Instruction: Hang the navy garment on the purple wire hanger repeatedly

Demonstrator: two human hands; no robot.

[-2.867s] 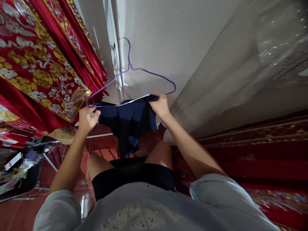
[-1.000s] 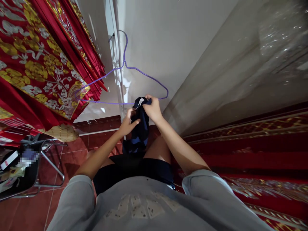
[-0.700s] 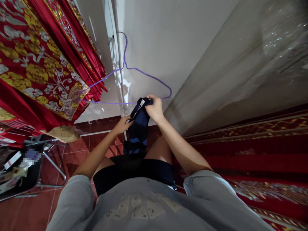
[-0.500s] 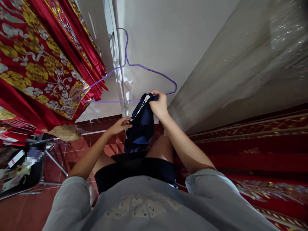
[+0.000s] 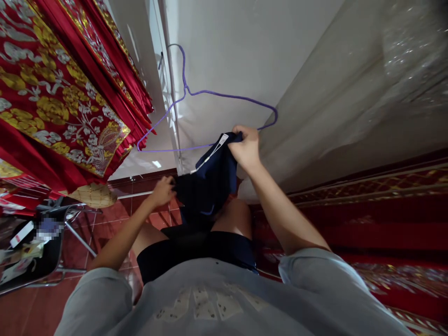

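A dark navy garment (image 5: pixel 210 182) with a white label and a pale drawstring or tape along its top edge is stretched between my hands; its kind cannot be made out. My right hand (image 5: pixel 247 147) is closed around its upper right corner, with the lower bar of a purple wire hanger (image 5: pixel 231 96) passing right beside the fingers. Down to the left, my left hand (image 5: pixel 164 190) pinches the garment's other side. Behind the cloth, part of the hanger's bar is hidden. The hanger's hook end rises near a white door edge.
Red cloths with gold and silver embroidery (image 5: pixel 70 107) hang at the left. Below them stands a black folding chair (image 5: pixel 52 261) with small items on it. Plastic-wrapped material (image 5: pixel 343 107) leans at the right, above more red embroidered fabric (image 5: pixel 385 224). The floor is red tile.
My hands have moved apart, the right one to the right and the left one to the left and down, spreading the garment wider. The hanger has shifted right and tilted.
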